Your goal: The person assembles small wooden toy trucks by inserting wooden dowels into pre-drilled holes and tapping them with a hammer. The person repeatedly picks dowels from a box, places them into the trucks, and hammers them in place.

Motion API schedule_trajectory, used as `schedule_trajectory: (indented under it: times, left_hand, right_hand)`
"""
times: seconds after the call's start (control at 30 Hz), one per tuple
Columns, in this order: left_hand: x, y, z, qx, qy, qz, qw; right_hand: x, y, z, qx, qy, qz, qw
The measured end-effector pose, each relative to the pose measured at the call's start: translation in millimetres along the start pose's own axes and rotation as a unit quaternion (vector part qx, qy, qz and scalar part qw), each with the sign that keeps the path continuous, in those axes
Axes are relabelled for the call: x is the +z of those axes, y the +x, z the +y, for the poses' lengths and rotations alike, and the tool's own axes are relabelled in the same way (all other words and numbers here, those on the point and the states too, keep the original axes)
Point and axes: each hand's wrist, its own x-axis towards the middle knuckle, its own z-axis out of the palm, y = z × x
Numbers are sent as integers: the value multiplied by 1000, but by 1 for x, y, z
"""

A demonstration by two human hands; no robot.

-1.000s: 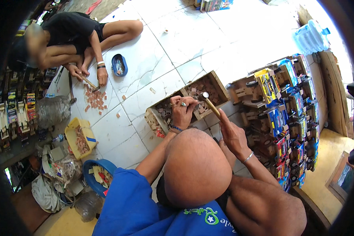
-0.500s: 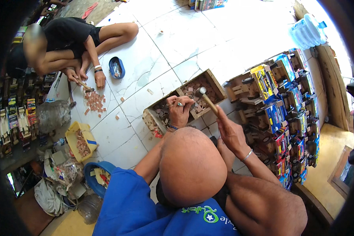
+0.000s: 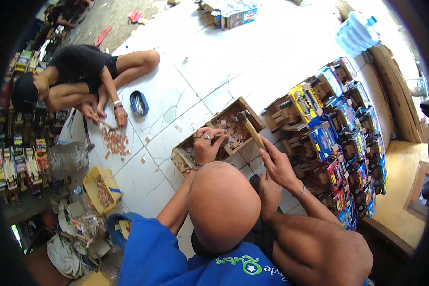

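My right hand (image 3: 280,165) grips a hammer by its wooden handle (image 3: 255,134). The dark hammer head (image 3: 243,116) is raised over the far compartment of a divided wooden box (image 3: 253,113). My left hand (image 3: 208,145) is over the box's near compartment, with a ring on one finger. Its fingers and thumb are curled into a pinch, and what lies between them is too small to make out. Small reddish-brown square pieces (image 3: 238,129) fill the far compartment. The near compartment's contents are partly hidden by my left hand.
To the right stand rows of colourful wooden toy trucks (image 3: 331,138), with a water jug (image 3: 355,33) beyond. At left, another person (image 3: 83,66) holds a hammer beside scattered squares (image 3: 114,143). A blue tray (image 3: 138,103), a yellow bin (image 3: 91,183) and a blue basin (image 3: 113,221) are nearby.
The view has shifted, so the floor and box appear lower. My right hand has turned the hammer, and its head now points differently. My left hand keeps its pinch over the box.
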Motion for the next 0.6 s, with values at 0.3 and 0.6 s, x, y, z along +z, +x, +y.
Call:
schedule_trajectory:
  times: [0.3, 0.6]
  left_hand:
    - [-43, 105, 123, -143, -345, -303, 877]
    - [-22, 163, 286, -63, -436, -456, 773]
  right_hand:
    - [-66, -23, -54, -41, 190, 59, 979]
    - [-143, -84, -82, -250, 200, 233, 918]
